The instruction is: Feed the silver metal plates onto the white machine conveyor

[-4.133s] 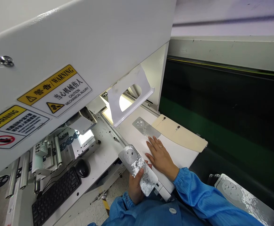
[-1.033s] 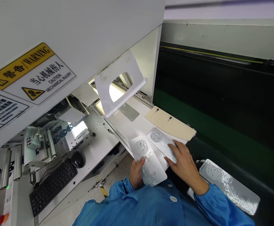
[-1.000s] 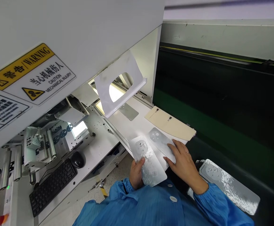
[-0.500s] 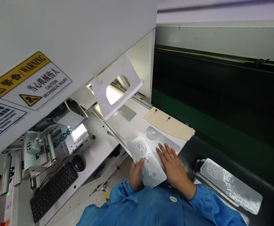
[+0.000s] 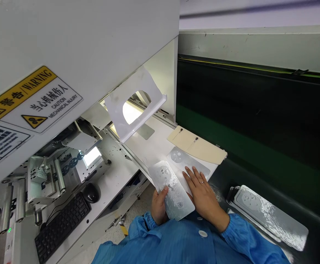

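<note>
My left hand grips the lower left edge of a silvery phone back panel, thumb on top. This panel is tilted, with a round cluster of camera holes at its far end and a glossy film over it. My right hand, fingers stretched out, rests flat on a second phone back panel lying on the white conveyor belt. Another panel lies farther up the belt, partly hidden by a white guard with an oval opening.
To the right, a stack of silvery panels sits on a dark surface. A cream guide plate borders the belt. On the left are a keyboard, a mouse and machine rollers. The machine housing overhangs the belt.
The far panel has slid farther up the belt, deeper under the guard. Both hands keep nearly the same place, and the camera view has shifted slightly.
</note>
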A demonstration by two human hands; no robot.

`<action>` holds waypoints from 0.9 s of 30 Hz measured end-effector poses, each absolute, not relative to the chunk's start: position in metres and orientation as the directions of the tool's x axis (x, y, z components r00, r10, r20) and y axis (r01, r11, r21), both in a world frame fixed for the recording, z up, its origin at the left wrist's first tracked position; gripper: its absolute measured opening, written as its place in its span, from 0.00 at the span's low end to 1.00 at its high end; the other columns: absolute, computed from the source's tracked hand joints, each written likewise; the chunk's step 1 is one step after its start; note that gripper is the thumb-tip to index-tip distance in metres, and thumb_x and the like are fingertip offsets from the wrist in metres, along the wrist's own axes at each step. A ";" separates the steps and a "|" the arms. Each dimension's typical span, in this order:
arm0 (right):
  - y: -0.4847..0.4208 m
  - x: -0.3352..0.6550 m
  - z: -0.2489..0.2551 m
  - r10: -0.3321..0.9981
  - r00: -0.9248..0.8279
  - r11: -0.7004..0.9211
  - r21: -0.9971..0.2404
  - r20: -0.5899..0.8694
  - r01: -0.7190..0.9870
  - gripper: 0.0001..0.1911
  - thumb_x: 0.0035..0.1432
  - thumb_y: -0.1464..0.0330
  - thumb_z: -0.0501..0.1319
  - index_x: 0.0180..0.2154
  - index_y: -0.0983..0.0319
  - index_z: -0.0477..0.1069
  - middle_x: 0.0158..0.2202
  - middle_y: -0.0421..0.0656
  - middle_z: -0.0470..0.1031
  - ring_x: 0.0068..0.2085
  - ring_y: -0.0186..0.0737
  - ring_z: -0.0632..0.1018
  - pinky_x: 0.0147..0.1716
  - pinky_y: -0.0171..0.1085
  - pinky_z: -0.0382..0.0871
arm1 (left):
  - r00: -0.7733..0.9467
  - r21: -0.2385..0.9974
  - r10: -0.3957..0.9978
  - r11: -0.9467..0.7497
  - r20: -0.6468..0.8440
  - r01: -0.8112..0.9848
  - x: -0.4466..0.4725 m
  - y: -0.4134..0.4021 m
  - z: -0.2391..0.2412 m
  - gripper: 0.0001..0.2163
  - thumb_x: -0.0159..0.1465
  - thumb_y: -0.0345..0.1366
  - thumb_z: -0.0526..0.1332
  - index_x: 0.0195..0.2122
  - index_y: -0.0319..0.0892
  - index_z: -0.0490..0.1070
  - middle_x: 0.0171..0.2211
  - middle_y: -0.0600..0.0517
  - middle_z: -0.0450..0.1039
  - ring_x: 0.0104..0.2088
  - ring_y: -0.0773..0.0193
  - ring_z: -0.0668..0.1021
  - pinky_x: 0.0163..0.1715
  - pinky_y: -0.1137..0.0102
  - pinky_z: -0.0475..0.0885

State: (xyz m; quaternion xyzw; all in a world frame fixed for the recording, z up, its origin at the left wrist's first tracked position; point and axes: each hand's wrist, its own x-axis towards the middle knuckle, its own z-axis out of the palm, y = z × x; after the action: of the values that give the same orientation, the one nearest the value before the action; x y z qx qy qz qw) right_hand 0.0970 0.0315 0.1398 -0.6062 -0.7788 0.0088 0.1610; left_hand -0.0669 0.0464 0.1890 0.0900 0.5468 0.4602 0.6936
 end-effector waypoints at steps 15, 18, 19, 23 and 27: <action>0.030 0.099 0.136 0.956 -0.202 0.251 -0.234 0.214 0.939 0.26 0.64 0.67 0.51 0.62 0.66 0.59 0.67 0.53 0.57 0.69 0.53 0.47 0.62 0.57 0.57 | -0.051 0.633 0.720 0.572 -0.692 -0.522 -0.066 0.048 0.188 0.31 0.36 0.48 0.76 0.41 0.38 0.77 0.36 0.43 0.81 0.46 0.44 0.79 0.50 0.55 0.71; 0.030 0.099 0.137 0.957 -0.198 0.247 -0.241 0.210 0.938 0.26 0.65 0.67 0.50 0.62 0.66 0.59 0.66 0.53 0.57 0.69 0.53 0.46 0.62 0.57 0.57 | -0.044 0.630 0.719 0.577 -0.694 -0.520 -0.066 0.048 0.189 0.32 0.36 0.48 0.76 0.42 0.38 0.76 0.35 0.43 0.81 0.47 0.43 0.79 0.51 0.54 0.71; 0.030 0.100 0.138 0.957 -0.198 0.247 -0.242 0.210 0.938 0.26 0.65 0.66 0.50 0.62 0.66 0.59 0.66 0.53 0.57 0.69 0.54 0.47 0.61 0.57 0.57 | -0.039 0.630 0.720 0.578 -0.693 -0.518 -0.066 0.048 0.189 0.32 0.36 0.48 0.76 0.42 0.38 0.76 0.35 0.43 0.81 0.47 0.43 0.79 0.51 0.54 0.71; 0.030 0.100 0.142 0.957 -0.199 0.248 -0.244 0.210 0.937 0.26 0.65 0.66 0.50 0.63 0.66 0.58 0.66 0.52 0.58 0.69 0.54 0.48 0.61 0.57 0.58 | -0.017 0.636 0.734 0.576 -0.679 -0.514 -0.067 0.048 0.190 0.32 0.37 0.48 0.76 0.43 0.37 0.76 0.35 0.43 0.81 0.48 0.43 0.78 0.52 0.54 0.70; 0.029 0.099 0.143 0.955 -0.197 0.252 -0.254 0.222 0.934 0.26 0.65 0.67 0.50 0.63 0.65 0.57 0.67 0.52 0.57 0.69 0.53 0.48 0.61 0.57 0.57 | -0.019 0.644 0.742 0.569 -0.670 -0.511 -0.066 0.048 0.191 0.31 0.38 0.48 0.75 0.43 0.37 0.76 0.36 0.43 0.81 0.48 0.44 0.78 0.52 0.55 0.70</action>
State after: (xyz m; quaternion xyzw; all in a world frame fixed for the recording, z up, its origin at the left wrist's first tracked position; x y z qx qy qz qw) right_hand 0.0994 0.0289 0.1428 -0.6108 -0.7731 0.0310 0.1684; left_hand -0.0660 0.0481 0.1906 0.1044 0.5521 0.4522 0.6927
